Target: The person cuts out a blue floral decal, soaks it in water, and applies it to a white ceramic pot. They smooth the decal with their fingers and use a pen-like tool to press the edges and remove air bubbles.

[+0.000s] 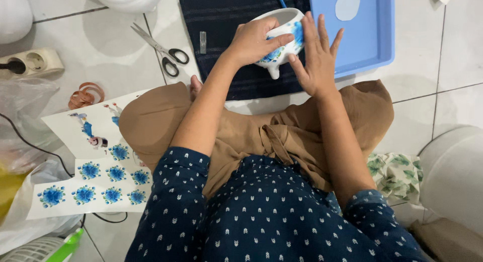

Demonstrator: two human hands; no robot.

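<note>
The white footed ceramic pot (279, 40) lies tipped on its side over the dark striped cloth (226, 45) on the tiled floor (100, 55), mouth toward the upper left, feet toward the person. The left hand (256, 40) wraps over its top, fingers curled on the blue flower decal. The right hand (317, 58) stands just beside it on the right, fingers spread and flat, thumb touching the pot's lower side, with the blue tray (372, 40) behind it.

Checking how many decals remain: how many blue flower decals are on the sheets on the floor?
9 visible: one on the upper sheet by the knee, three on the middle strip, four on the lowest, one half-hidden; the knee may hide more.
</note>
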